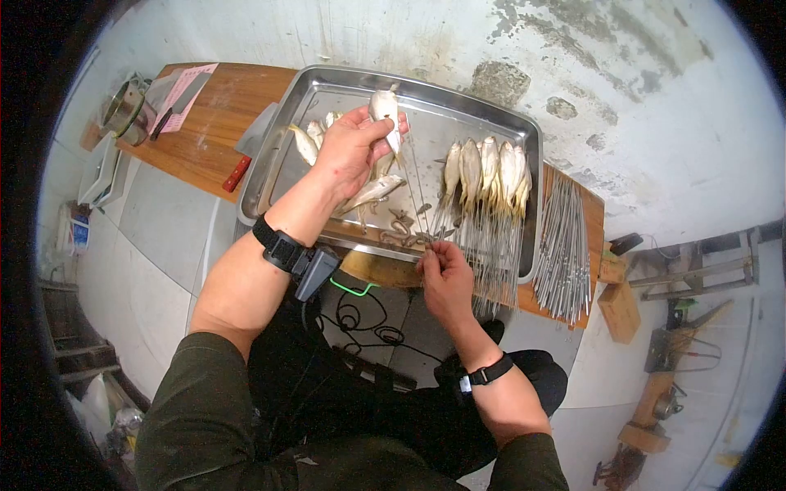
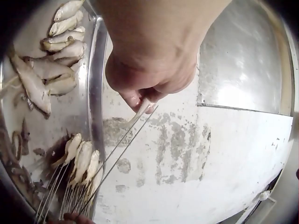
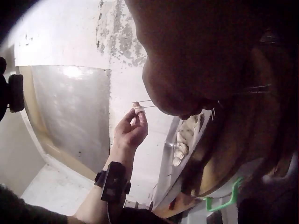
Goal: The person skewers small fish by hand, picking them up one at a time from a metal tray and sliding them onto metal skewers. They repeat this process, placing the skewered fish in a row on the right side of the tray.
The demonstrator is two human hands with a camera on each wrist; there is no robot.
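My left hand (image 1: 354, 151) pinches a small silvery fish (image 1: 384, 108) above the metal tray, thumb across its side. Two thin metal skewers (image 1: 415, 164) run from beside that fish down to my right hand (image 1: 447, 278), whose fingers pinch their lower ends at the tray's near edge. In the left wrist view the skewer tips reach the held fish (image 2: 144, 107); whether they pierce it cannot be told. Loose fish (image 1: 375, 190) lie in the tray under my left forearm. Several skewered fish (image 1: 490, 168) lie side by side at the tray's right.
The tray (image 1: 536, 196) rests on a wooden board (image 1: 246, 90). Bare skewers (image 1: 565, 245) are piled to its right. At the left are a red-handled knife (image 1: 237, 174), another knife (image 1: 187, 96) on pink paper and a metal pot (image 1: 127, 110). Small dark scraps (image 1: 399, 229) lie near the tray's front.
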